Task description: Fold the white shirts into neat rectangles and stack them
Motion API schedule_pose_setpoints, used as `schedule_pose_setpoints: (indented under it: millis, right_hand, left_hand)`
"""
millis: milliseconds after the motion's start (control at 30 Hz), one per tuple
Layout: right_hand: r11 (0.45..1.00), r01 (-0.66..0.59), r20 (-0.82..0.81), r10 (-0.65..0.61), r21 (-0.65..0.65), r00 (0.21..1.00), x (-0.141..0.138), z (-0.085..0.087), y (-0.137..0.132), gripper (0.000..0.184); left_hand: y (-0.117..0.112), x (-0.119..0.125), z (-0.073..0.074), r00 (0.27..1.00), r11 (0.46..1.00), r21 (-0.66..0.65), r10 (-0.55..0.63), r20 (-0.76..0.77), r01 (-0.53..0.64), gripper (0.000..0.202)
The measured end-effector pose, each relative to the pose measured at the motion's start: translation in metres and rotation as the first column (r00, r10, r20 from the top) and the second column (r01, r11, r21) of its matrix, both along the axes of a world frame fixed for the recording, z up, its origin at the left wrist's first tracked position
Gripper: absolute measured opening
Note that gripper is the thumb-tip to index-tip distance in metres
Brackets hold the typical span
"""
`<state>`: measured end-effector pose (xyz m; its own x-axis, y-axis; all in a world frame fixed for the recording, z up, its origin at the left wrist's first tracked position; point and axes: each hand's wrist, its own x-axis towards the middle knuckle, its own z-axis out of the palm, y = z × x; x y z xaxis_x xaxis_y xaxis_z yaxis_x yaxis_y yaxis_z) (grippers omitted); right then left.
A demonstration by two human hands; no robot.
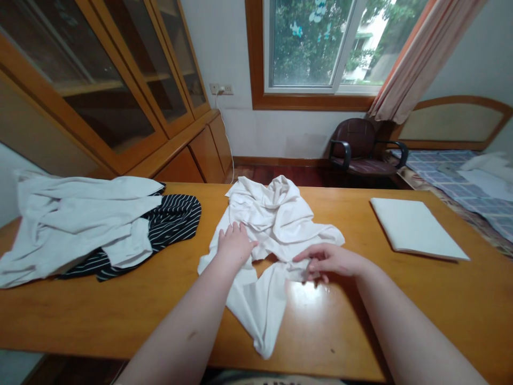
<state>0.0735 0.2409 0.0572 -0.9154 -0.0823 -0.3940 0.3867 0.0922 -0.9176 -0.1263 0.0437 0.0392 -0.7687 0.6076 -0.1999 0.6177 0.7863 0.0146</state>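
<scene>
A crumpled white garment [276, 214] lies in the middle of the wooden table, with one tapered part, perhaps a sleeve, reaching toward me. My left hand [235, 243] rests on the garment's left side, palm down with its fingers spread. At the right lower edge of the cloth is my right hand [326, 261]. Its fingers are bent and apart, the fingertips at or just above the fabric; I see no cloth gripped between them. Part of the garment is hidden beneath my left hand and forearm.
On the table's left lie a white garment [84, 214] and a black-and-white striped cloth [176, 216] partly beneath it. A white notebook or flat pad [417, 227] lies on the right. Beyond the table [332, 331] stand an office chair [356, 144], a bed [452, 166] and glass-fronted cabinets [160, 125].
</scene>
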Motion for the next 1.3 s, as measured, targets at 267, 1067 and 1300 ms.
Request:
schedule_pose_setpoints:
  millis: [267, 1067, 1300]
  right_hand:
    - [0.697, 0.468, -0.544, -0.134, 0.542, 0.829, -0.001, -0.011, 0.024, 0.033]
    - [0.964, 0.172, -0.190, -0.134, 0.205, 0.973, -0.007, -0.017, -0.006, 0.040]
    - [0.628, 0.535, -0.613, -0.116, 0.564, 0.782, -0.014, -0.024, 0.001, 0.055]
  left_hand:
    - [0.000, -0.031, -0.008, 0.972, 0.984, 0.093, -0.168, 0.162, 0.154, 0.076]
    - [0.005, 0.006, 0.007, 0.921, 0.961, 0.078, -0.276, 0.277, 0.264, 0.114]
    - [0.006, 0.000, 0.001, 0.902, 0.949, 0.102, -0.315, 0.296, 0.298, 0.124]
